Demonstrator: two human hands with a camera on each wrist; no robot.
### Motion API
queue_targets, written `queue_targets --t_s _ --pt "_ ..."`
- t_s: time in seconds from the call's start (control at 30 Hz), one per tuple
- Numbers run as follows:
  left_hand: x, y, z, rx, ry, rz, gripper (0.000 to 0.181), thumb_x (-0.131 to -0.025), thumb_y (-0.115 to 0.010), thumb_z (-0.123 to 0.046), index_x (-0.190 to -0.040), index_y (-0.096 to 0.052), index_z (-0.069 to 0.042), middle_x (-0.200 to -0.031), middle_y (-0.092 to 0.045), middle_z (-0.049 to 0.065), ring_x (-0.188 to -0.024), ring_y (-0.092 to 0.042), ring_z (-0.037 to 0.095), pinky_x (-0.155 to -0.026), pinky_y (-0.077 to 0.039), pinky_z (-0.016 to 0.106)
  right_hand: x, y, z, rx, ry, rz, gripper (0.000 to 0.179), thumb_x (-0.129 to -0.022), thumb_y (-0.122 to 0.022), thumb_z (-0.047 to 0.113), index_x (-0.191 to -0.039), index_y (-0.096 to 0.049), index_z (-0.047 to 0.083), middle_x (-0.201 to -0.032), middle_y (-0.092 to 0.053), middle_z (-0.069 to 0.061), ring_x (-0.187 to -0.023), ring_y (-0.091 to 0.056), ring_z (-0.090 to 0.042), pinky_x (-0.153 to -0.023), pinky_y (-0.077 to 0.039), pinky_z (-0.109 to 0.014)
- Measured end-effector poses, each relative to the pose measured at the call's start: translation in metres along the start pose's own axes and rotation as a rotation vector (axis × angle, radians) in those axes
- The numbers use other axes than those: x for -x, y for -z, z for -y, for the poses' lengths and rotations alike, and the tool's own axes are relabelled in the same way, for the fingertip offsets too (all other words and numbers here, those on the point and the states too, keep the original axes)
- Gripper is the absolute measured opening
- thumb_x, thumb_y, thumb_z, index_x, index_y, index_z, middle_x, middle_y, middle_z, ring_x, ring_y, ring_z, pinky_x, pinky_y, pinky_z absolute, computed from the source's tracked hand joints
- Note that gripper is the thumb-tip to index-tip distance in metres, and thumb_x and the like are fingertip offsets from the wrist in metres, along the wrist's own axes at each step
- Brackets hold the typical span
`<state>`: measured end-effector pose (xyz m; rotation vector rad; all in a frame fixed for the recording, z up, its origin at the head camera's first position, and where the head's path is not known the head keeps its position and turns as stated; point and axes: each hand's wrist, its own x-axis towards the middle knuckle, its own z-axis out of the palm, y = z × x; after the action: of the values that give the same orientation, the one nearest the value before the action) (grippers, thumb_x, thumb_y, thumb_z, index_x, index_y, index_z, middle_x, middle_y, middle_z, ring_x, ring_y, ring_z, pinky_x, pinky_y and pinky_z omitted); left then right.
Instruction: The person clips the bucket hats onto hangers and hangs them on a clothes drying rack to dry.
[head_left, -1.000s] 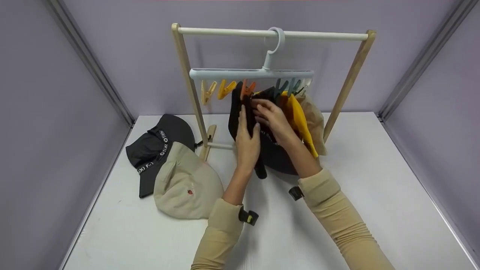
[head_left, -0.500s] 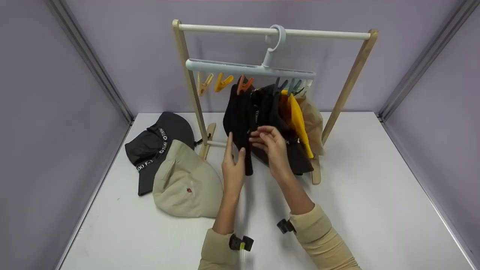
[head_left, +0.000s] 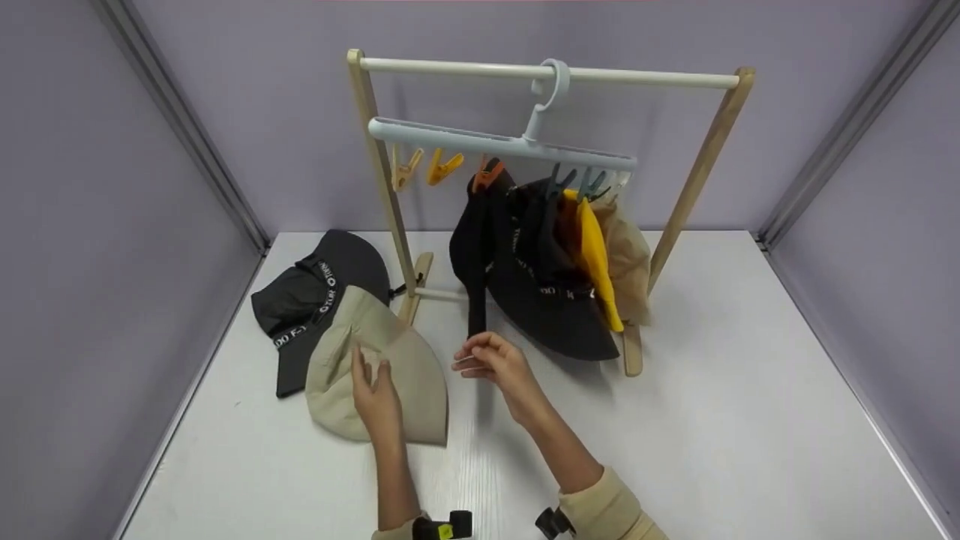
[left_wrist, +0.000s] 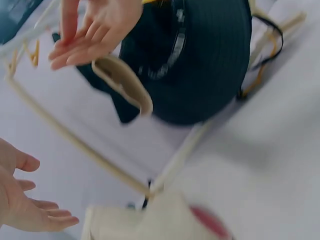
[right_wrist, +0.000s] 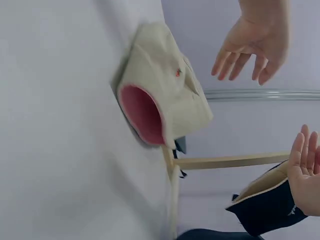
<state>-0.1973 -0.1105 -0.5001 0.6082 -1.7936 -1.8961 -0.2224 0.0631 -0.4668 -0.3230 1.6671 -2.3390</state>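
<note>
Left hand [head_left: 379, 397] free, fingers extended above cream hat [head_left: 414, 382], which lies on desk [head_left: 232, 465], overlapping dark lettered hat [head_left: 300, 292]. Right hand [head_left: 507, 375] also holding nothing, fingers slightly bent, near lower end of black hat [head_left: 469, 244] on orange clip [head_left: 489, 175]. Yellow hat [head_left: 595, 247] and tan hat [head_left: 630, 259] hang farther right.

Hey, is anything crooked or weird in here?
Yes, the hanger is crooked: in the head view, its right end dips lower than its left, sloping more than the rod above. The clipped hats hang from its middle and right, so their weight may be tipping it.
</note>
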Motion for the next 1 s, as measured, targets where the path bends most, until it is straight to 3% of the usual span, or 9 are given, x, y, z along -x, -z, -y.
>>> queue_targets --t_s 0.2,0.33,0.43,0.57,0.7,0.9,1.0 --pt "-0.004 0.036 0.022 -0.09 0.023 -0.17 0.053 -0.095 -0.045 -0.011 -0.145 -0.028 -0.011 -0.148 -0.023 0.011 -0.134 -0.018 0.029 -0.106 -0.017 0.041 0.012 -0.001 -0.034 0.086 -0.169 0.093 0.022 -0.095 -0.046 0.009 -0.104 -0.056 -0.008 -0.101 -0.062 -0.015 -0.098 -0.059 -0.033 -0.083 -0.047 -0.04" --pt "-0.005 0.053 0.034 -0.109 0.04 -0.276 0.052 -0.095 -0.045 -0.008 -0.144 -0.03 -0.011 -0.148 -0.023 0.011 -0.136 -0.009 0.025 -0.107 -0.008 0.038 0.015 0.005 -0.064 0.14 -0.278 0.034 0.027 -0.093 -0.048 0.011 -0.111 -0.054 -0.009 -0.113 -0.055 -0.019 -0.106 -0.052 -0.035 -0.089 -0.042 -0.044" --pt "-0.006 0.062 0.042 -0.055 0.092 -0.343 0.054 -0.094 -0.045 -0.006 -0.145 -0.027 -0.01 -0.149 -0.019 0.011 -0.136 0.0 0.025 -0.107 -0.002 0.035 0.018 0.008 -0.079 0.153 -0.341 -0.029 0.036 -0.091 -0.049 0.011 -0.12 -0.045 -0.011 -0.125 -0.044 -0.025 -0.115 -0.042 -0.039 -0.093 -0.037 -0.049" --pt "-0.007 0.071 0.05 0.072 0.235 -0.388 0.062 -0.095 -0.042 -0.008 -0.148 -0.01 -0.011 -0.151 -0.005 0.01 -0.137 0.0 0.022 -0.107 -0.01 0.031 0.018 0.008 -0.091 0.108 -0.386 -0.079 0.047 -0.09 -0.049 0.009 -0.129 -0.034 -0.013 -0.13 -0.037 -0.027 -0.123 -0.034 -0.042 -0.094 -0.036 -0.048" --pt "-0.006 0.074 0.055 0.195 0.332 -0.379 0.065 -0.096 -0.04 -0.01 -0.147 0.0 -0.008 -0.151 0.0 0.014 -0.136 -0.007 0.023 -0.105 -0.018 0.028 0.018 0.005 -0.098 0.014 -0.419 -0.09 0.052 -0.089 -0.051 0.009 -0.131 -0.029 -0.012 -0.127 -0.041 -0.023 -0.12 -0.04 -0.038 -0.094 -0.038 -0.045" --pt "-0.006 0.069 0.061 0.341 0.382 -0.268 0.064 -0.097 -0.037 -0.01 -0.146 0.004 -0.003 -0.149 -0.007 0.021 -0.133 -0.02 0.03 -0.103 -0.025 0.032 0.026 -0.002 -0.108 -0.111 -0.463 -0.073 0.053 -0.089 -0.052 0.009 -0.132 -0.028 -0.012 -0.123 -0.05 -0.019 -0.115 -0.047 -0.032 -0.092 -0.04 -0.043" --pt "-0.004 0.067 0.064 0.366 0.39 -0.218 0.064 -0.097 -0.037 -0.009 -0.145 0.003 0.0 -0.148 -0.011 0.022 -0.132 -0.022 0.03 -0.103 -0.026 0.035 0.029 -0.004 -0.111 -0.152 -0.481 -0.087 0.052 -0.09 -0.053 0.009 -0.131 -0.03 -0.012 -0.121 -0.052 -0.018 -0.112 -0.05 -0.031 -0.09 -0.042 -0.042"
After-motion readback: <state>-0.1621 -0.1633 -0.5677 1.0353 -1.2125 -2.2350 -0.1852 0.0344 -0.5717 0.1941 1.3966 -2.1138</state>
